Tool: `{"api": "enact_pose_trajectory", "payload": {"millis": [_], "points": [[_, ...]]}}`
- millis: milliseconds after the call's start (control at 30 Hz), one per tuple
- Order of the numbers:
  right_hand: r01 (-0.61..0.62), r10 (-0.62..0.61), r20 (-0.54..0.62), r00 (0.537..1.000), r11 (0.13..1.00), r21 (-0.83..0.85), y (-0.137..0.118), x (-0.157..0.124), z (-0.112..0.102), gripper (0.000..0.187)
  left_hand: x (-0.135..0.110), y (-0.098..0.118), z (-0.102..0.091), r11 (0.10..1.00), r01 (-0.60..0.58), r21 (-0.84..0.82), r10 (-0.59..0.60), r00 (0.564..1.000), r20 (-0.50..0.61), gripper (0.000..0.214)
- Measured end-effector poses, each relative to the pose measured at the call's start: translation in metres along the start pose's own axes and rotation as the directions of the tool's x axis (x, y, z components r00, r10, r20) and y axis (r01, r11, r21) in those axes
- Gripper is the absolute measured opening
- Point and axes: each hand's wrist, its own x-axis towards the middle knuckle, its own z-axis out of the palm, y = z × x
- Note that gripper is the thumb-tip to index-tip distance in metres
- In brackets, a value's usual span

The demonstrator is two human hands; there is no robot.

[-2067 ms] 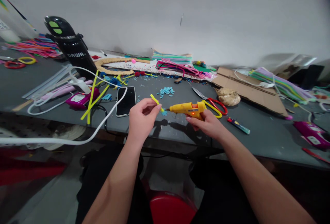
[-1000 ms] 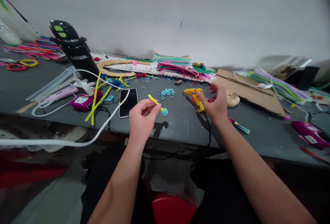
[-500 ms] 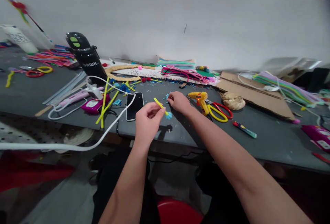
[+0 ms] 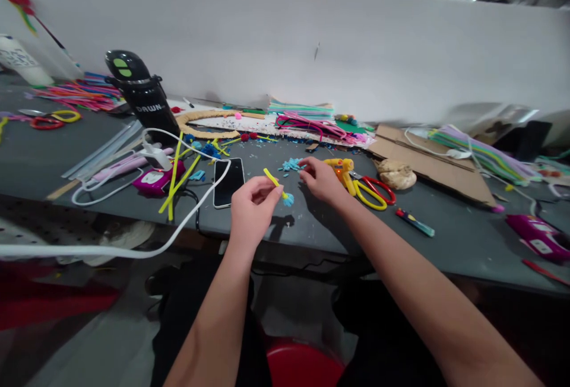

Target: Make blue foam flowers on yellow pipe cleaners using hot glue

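Note:
My left hand point(image 4: 255, 200) pinches a short yellow pipe cleaner point(image 4: 272, 177), held tilted above the table's front part. At its lower end is a cluster of light blue pieces point(image 4: 288, 199). My right hand point(image 4: 321, 179) hovers just right of a small pile of light blue pieces point(image 4: 291, 165). Its fingers are curled in towards the thumb; whatever may be between the tips is too small to make out. Behind that hand, a yellow glue gun point(image 4: 344, 172) with a small lit light lies partly covered.
Scissors point(image 4: 371, 196), a tan lump point(image 4: 396, 174) and a pen-like tool point(image 4: 415, 222) lie to the right. On the left are a phone point(image 4: 228, 182), a white cable point(image 4: 187, 225), yellow pipe cleaners point(image 4: 178, 182) and a black bottle point(image 4: 149, 99). Cardboard point(image 4: 427, 164) lies at back right.
My right hand has drawn back to the right, uncovering more of the light blue pile. My left hand keeps its hold on the yellow pipe cleaner. The view has shifted slightly.

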Motion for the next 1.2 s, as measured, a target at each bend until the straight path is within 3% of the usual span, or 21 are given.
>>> {"api": "enact_pose_trajectory", "payload": {"millis": [133,333,567,767,1100,1200], "points": [[0.0,-0.006,0.079,0.997,0.997,0.079,0.002,-0.037,-0.018,0.015,-0.001,-0.001,0.003,1.0,-0.01,0.009,0.01,1.0,0.013,0.016],[-0.064,0.043,0.171,0.984,0.991,0.118,0.003,-0.074,-0.034,0.019,-0.003,-0.003,0.005,1.0,-0.009,0.001,0.009,0.999,0.048,0.015],[-0.065,0.049,0.223,0.974,0.996,0.062,0.012,-0.071,-0.032,0.021,-0.004,-0.001,0.01,1.0,0.018,0.004,-0.018,0.998,0.059,0.018],[0.113,-0.123,0.272,0.955,0.992,0.051,0.015,-0.072,-0.034,0.019,-0.004,0.0,0.011,1.0,-0.001,0.017,-0.001,0.998,0.062,0.019],[0.118,-0.158,0.261,0.953,0.98,0.162,0.018,-0.082,-0.043,0.018,-0.005,-0.002,0.014,1.0,0.013,0.0,-0.013,0.996,0.084,0.02],[0.098,-0.128,0.265,0.956,0.988,0.121,0.018,-0.083,-0.046,0.017,-0.005,-0.001,0.015,1.0,0.015,-0.009,-0.015,0.996,0.093,0.019]]}}
